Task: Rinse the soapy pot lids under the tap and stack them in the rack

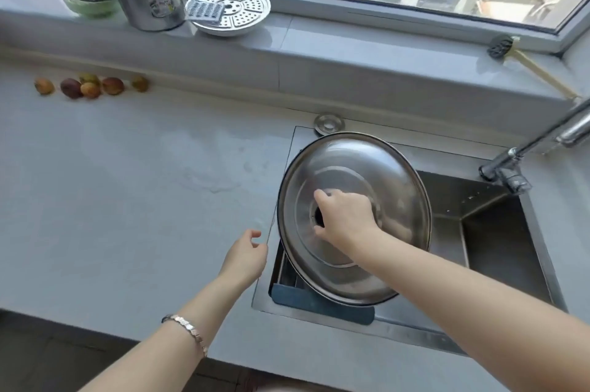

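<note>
**Fig. 1.** The desk (127, 200) is shown to the left of both hands, with the sink (498, 238) sunk into it beneath and to the right of the right hand. The pot lid (351, 165) is held tilted over the sink's left part. Its lower edge lies at or just above the rack (319, 302), whose dark blue end shows below the right wrist; contact cannot be told. The tap (506, 173) stands well to the right of the right hand, and no stream is seen from it. The right hand (346, 216) is closed around the knob at the lid's centre. The left hand (244, 256) hovers just left of the lid's rim, fingers loosely curled, holding nothing. The step is judged to be the seating of the lid in the rack. The knob is best gripped until the rim is lodged in a slot. The free left hand should be brought to the rim to steady it, since a wet steel lid this broad may be expected to slip or swing.
</note>
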A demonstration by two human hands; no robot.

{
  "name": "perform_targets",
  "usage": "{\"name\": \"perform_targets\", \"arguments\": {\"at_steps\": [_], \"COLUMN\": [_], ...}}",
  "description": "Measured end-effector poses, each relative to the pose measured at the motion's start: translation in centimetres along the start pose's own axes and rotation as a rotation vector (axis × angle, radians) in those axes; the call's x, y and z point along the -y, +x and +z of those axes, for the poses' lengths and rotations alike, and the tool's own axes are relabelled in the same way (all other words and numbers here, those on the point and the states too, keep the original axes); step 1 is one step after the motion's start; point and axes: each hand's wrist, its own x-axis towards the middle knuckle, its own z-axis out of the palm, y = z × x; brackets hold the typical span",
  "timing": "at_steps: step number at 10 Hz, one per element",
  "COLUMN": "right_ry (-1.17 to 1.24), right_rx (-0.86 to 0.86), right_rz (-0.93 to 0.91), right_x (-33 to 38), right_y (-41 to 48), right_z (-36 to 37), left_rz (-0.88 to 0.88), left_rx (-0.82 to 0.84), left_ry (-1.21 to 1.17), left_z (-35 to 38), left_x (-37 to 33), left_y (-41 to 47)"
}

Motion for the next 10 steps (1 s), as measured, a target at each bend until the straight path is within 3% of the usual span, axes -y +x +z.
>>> {"name": "perform_targets", "arguments": {"at_steps": [4, 7, 8, 10], "right_ry": [0.063, 0.054, 0.069, 0.22], "right_rx": [0.091, 0.075, 0.043, 0.226], "right_rz": [0.149, 0.167, 0.15, 0.169], "right_x": [-1.0, -1.1, -2.0, -6.5], "right_y": [-0.3, -0.8, -0.9, -1.2], "right_z": [2.8, 2.1, 1.3, -2.8], "left_rz": [-0.06, -0.078, 0.013, 0.265], "left_rx": [0.132, 0.086, 0.014, 0.04], "left_ry": [-0.005, 0.055, 0.232, 0.574], "left_z": [1.2, 1.2, 1.2, 1.4], "left_x": [0.2, 0.6, -0.5, -8.3], "left_y": [3.0, 3.5, 2.5, 1.3]}}
